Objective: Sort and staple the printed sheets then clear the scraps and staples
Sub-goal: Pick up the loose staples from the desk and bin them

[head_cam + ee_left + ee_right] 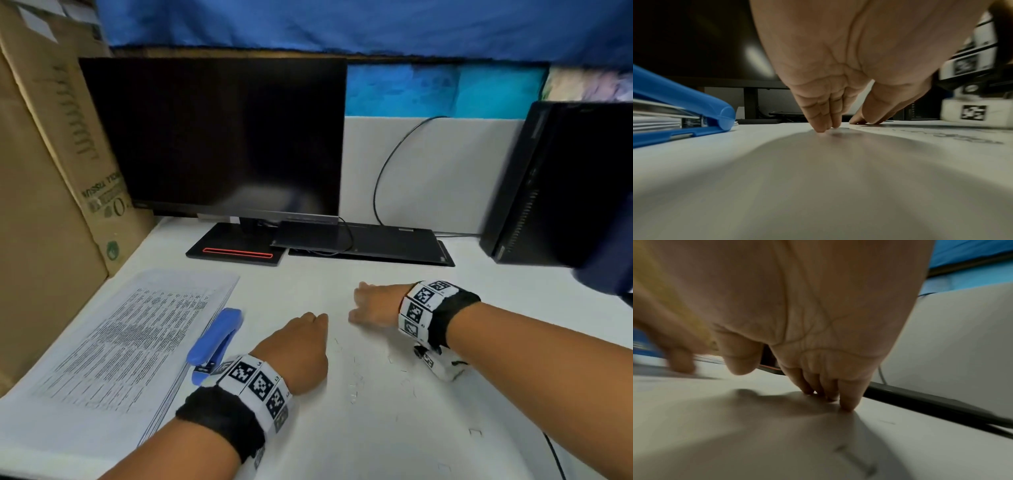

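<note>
A stack of printed sheets (113, 342) lies at the left of the white table (342, 445). Beside its right edge rests a blue stapler (214, 342) (684, 105). Several loose staples (354, 387) lie scattered on the table below and between my hands; one staple (857, 459) shows close up. My left hand (298, 346) (830, 104) stands on its straight fingertips (824, 128), holding nothing. My right hand (373, 305) (818, 369) is just to its right, fingertips (846, 405) also on the table, empty.
A dark monitor (212, 137) on its stand occupies the back, with a flat black device (370, 243) and cable beside it. A black computer tower (561, 185) stands at the right. Cardboard boxes (51, 171) wall off the left side.
</note>
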Motion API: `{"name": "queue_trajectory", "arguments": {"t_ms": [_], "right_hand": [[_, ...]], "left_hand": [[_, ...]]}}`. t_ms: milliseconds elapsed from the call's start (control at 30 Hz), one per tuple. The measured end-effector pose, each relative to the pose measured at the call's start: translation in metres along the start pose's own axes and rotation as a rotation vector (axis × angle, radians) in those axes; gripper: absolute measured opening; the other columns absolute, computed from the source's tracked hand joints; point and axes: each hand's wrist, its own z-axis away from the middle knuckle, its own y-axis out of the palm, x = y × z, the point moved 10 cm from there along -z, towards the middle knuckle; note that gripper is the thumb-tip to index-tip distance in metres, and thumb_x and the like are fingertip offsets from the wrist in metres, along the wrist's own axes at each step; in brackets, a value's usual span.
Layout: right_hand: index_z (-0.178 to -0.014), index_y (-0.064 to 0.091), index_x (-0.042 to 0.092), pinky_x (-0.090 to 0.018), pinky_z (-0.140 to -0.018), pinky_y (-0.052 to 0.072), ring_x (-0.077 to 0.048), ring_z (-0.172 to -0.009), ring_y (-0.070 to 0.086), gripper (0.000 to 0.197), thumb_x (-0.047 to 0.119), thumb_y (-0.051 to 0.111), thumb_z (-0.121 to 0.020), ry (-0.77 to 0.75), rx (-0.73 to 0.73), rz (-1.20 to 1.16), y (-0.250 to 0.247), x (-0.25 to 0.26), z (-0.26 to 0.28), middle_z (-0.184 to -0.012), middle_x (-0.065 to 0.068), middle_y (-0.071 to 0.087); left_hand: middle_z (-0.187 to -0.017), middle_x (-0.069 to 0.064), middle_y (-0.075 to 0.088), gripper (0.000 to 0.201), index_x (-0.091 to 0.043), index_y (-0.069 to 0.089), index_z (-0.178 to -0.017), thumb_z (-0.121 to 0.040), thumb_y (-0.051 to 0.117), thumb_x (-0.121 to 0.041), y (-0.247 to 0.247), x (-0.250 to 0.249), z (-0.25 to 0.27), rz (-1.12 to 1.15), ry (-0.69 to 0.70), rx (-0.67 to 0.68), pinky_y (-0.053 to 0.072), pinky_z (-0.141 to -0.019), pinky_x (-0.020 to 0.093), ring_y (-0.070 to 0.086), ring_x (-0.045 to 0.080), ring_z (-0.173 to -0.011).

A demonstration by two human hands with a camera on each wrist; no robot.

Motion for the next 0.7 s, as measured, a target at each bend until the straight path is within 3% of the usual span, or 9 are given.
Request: {"name": "queue_trajectory", "arguments": {"t_ms": [67, 100, 167, 300, 367, 467, 533, 600, 700], "right_hand": [[-0.142, 0.039, 0.008, -0.042, -0.106, 0.039, -0.026, -0.128, 0.049, 0.065, 0.054, 0.037, -0.096, -0.127, 0.073, -0.058, 0.018, 0.02, 0.028, -0.158, -0.006, 0.03], [-0.152, 0.027, 0.014, -0.041, -0.115, 0.03, -0.025, -0.145, 0.033, 0.071, 0.056, 0.037, -0.096, -0.179, 0.137, -0.095, 0.029, 0.028, 0.045, -0.166, -0.002, 0.012], [-0.158, 0.017, 0.022, -0.038, -0.122, 0.019, -0.019, -0.152, 0.017, 0.075, 0.057, 0.04, -0.096, -0.282, 0.197, -0.162, 0.039, 0.037, 0.079, -0.167, 0.003, 0.005], [-0.135, 0.053, 0.028, -0.041, -0.11, 0.039, -0.018, -0.13, 0.049, 0.047, 0.051, 0.05, -0.094, -0.221, 0.047, -0.284, 0.017, 0.002, 0.105, -0.144, 0.006, 0.051], [-0.121, 0.059, 0.033, -0.039, -0.1, 0.047, -0.016, -0.117, 0.055, 0.041, 0.055, 0.052, -0.087, -0.048, -0.029, -0.23, 0.012, -0.034, 0.108, -0.13, 0.011, 0.054], [-0.106, 0.062, 0.026, -0.039, -0.087, 0.052, -0.019, -0.1, 0.056, 0.047, 0.063, 0.052, -0.08, 0.14, 0.03, -0.1, 0.026, -0.058, 0.111, -0.116, 0.003, 0.049], [-0.105, 0.062, 0.022, -0.042, -0.085, 0.053, -0.019, -0.097, 0.053, 0.055, 0.069, 0.049, -0.078, 0.135, 0.047, -0.091, 0.034, -0.047, 0.113, -0.113, 0.001, 0.046], [-0.105, 0.061, 0.022, -0.042, -0.084, 0.052, -0.019, -0.096, 0.053, 0.06, 0.073, 0.045, -0.077, 0.092, 0.016, -0.117, 0.033, -0.029, 0.113, -0.111, 0.002, 0.045], [-0.106, 0.063, 0.019, -0.038, -0.081, 0.052, -0.02, -0.092, 0.053, 0.046, 0.058, 0.05, -0.086, 0.005, -0.003, -0.082, 0.033, -0.002, 0.115, -0.109, 0.001, 0.048]], "left_hand": [[-0.145, 0.002, 0.042, 0.047, -0.017, 0.033, -0.148, -0.101, 0.039, -0.021, 0.002, -0.006, 0.001, -0.032, 0.047, 0.015, 0.041, -0.108, 0.039, 0.04, 0.021, -0.134], [-0.142, 0.001, 0.044, 0.042, -0.018, 0.037, -0.143, -0.102, 0.04, -0.026, 0.003, -0.011, 0.001, -0.056, 0.087, 0.015, 0.042, -0.106, 0.039, 0.041, 0.022, -0.132], [-0.137, -0.001, 0.046, 0.037, -0.019, 0.045, -0.137, -0.102, 0.042, -0.03, 0.008, -0.021, 0.002, -0.106, 0.174, 0.022, 0.043, -0.104, 0.038, 0.043, 0.021, -0.13], [-0.137, -0.011, 0.051, 0.035, -0.026, 0.062, -0.133, -0.103, 0.046, -0.021, 0.007, -0.041, 0.006, -0.046, 0.35, -0.025, 0.041, -0.109, 0.029, 0.05, 0.01, -0.126], [-0.135, -0.012, 0.053, 0.04, -0.027, 0.063, -0.133, -0.101, 0.046, -0.012, -0.005, -0.04, 0.006, -0.015, 0.342, -0.12, 0.039, -0.11, 0.025, 0.05, 0.008, -0.127], [-0.136, -0.003, 0.051, 0.035, -0.02, 0.057, -0.134, -0.102, 0.04, -0.017, -0.015, -0.021, -0.001, -0.062, 0.13, -0.172, 0.043, -0.106, 0.034, 0.047, 0.017, -0.129], [-0.128, 0.003, 0.05, 0.028, -0.016, 0.051, -0.12, -0.106, 0.032, -0.032, -0.006, -0.015, -0.003, -0.105, 0.046, -0.066, 0.046, -0.101, 0.042, 0.046, 0.023, -0.123], [-0.121, 0.003, 0.048, 0.029, -0.02, 0.047, -0.111, -0.104, 0.029, -0.042, 0.003, -0.021, -0.004, -0.1, 0.071, 0.021, 0.046, -0.098, 0.046, 0.045, 0.023, -0.118], [-0.12, -0.004, 0.046, 0.031, -0.025, 0.057, -0.108, -0.097, 0.043, -0.05, 0.013, -0.042, 0.001, -0.065, 0.173, 0.096, 0.047, -0.099, 0.041, 0.049, 0.016, -0.108]]}}
